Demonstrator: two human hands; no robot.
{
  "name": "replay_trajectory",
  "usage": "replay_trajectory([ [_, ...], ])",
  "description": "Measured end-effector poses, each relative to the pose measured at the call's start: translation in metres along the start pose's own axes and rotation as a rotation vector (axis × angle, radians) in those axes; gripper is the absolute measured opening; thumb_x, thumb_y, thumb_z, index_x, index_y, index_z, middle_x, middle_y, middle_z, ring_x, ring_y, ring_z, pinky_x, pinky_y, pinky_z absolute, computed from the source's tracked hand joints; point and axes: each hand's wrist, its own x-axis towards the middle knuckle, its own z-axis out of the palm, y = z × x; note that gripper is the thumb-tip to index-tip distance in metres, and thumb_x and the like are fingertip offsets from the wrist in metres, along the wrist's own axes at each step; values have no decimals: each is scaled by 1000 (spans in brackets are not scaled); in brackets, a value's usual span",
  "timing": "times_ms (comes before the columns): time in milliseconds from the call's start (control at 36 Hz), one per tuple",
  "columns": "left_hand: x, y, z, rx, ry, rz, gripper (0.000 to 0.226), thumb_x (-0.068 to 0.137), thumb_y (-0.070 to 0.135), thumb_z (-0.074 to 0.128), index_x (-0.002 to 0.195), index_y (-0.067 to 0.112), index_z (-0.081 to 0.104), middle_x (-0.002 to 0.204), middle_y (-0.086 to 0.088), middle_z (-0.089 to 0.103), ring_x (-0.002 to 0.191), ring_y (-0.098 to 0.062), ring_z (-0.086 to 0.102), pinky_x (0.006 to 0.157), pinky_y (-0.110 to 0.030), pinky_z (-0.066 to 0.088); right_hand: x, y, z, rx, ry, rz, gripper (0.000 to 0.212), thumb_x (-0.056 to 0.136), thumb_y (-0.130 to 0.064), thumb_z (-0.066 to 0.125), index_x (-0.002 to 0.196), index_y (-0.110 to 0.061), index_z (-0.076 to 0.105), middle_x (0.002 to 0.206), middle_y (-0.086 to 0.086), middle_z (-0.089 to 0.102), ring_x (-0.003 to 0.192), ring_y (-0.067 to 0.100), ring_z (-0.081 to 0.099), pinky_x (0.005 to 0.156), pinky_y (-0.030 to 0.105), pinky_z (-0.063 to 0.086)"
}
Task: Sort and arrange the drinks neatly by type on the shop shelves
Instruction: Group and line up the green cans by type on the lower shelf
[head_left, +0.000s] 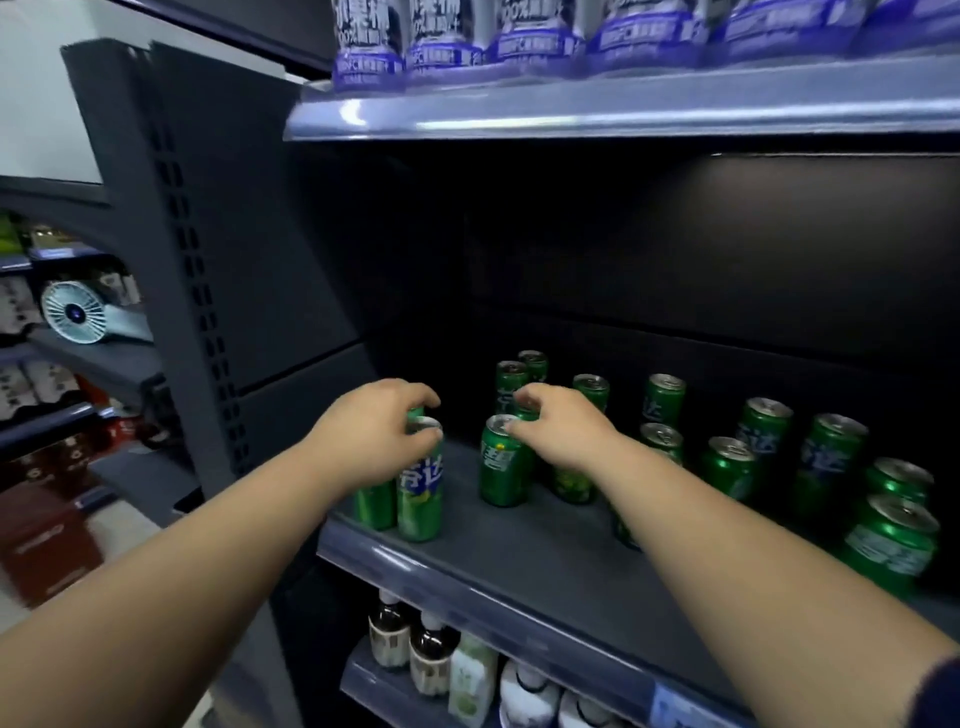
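White fan (72, 312) on far-left rack (106, 359), red box (47, 540) below; perforated dark upright (176, 260)

We log the middle shelf (519, 561): left pair (420, 493) of cans at its 8 o'clock front edge, under our left hand (374, 436). Centre pair (501, 462), one behind the other, sits under our right hand (561, 426). Loose cans (826, 462) are scattered toward 3 o'clock. Upper shelf (623, 111) at 12 carries bottles (540, 36); lower bottles (428, 660) at 6. Fan (72, 312) at 9, on a neighbouring rack.
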Motion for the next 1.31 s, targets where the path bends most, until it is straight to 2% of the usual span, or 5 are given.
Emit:
replay_trajectory([
  [139, 35, -28, 10, 14, -75, 10, 61, 84, 60, 63, 137, 32, 53, 132, 9, 58, 120, -15, 55, 96, -36, 47, 48, -3, 4, -18, 6, 40, 38, 91, -37, 65, 126, -22, 65, 118, 4, 69, 98, 22, 66, 86, 39, 57],
  [417, 78, -68, 32, -10, -243, 34, 105, 60, 95, 27, 148, 39, 33, 150, 10, 41, 136, -19, 39, 106, -41, 38, 123, 4, 30, -85, 71, 121, 55, 78, -36, 69, 131, -28, 56, 141, 1, 53, 124, 27, 57, 98, 38, 51],
  [778, 64, -78, 30, -144, -487, 82, 124, 52, 97, 47, 156, 42, 8, 164, 15, 9, 150, -12, 16, 116, -35, 28, 145, -6, 37, -232, -30, 130, 75, 80, -30, 73, 149, -24, 44, 153, 13, 36, 123, 34, 56, 99, 38, 51],
  [944, 61, -75, 30, -134, -506, 84, 127, 56, 92, 57, 157, 42, -3, 166, 14, -5, 152, -14, 7, 118, -37, 24, 133, -23, 29, -274, -57, 64, 64, 73, -34, 76, 134, -32, 56, 122, 0, 64, 97, 21, 65, 80, 34, 58],
  [1306, 60, -76, 35, -98, -500, 86, 151, 38, 87, 70, 154, 40, -16, 167, 10, -8, 153, -19, 10, 118, -41, 27, 104, -50, 32, -224, -173, -117, 43, 65, -52, 87, 96, -31, 66, 76, -11, 58, 67, 6, 53, 57, 27, 38],
])
